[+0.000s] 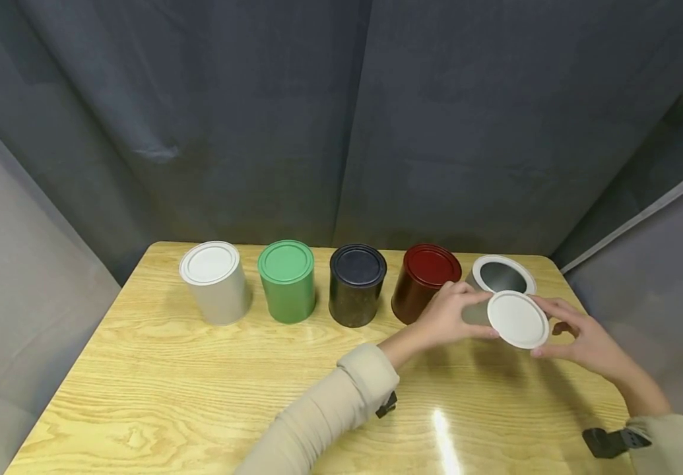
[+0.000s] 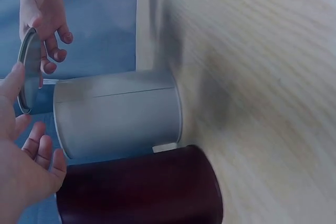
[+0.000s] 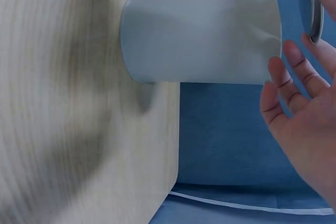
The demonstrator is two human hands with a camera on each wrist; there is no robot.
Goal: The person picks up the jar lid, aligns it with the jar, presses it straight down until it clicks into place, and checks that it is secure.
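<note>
A round white lid [image 1: 518,320] is pinched at its rim by both hands, tilted and held apart from the can. My left hand [image 1: 451,311] grips its left side with thumb and finger; my right hand [image 1: 579,340] holds the right side. Just behind the lid stands a white can [image 2: 115,114] with its top uncovered, showing a dark inside through a wide rim [image 1: 532,280]. In the right wrist view the lid [image 3: 311,9] shows edge-on beyond the can's top. Next to the open can, a dark red can [image 1: 430,267] is partly hidden by my left hand.
Further left along the table's back stand a black can [image 1: 357,284], a green can [image 1: 288,280] and another white can [image 1: 213,280], all lidded. The wooden table [image 1: 198,396] ends close behind the row. A dark curtain [image 1: 246,132] hangs behind it.
</note>
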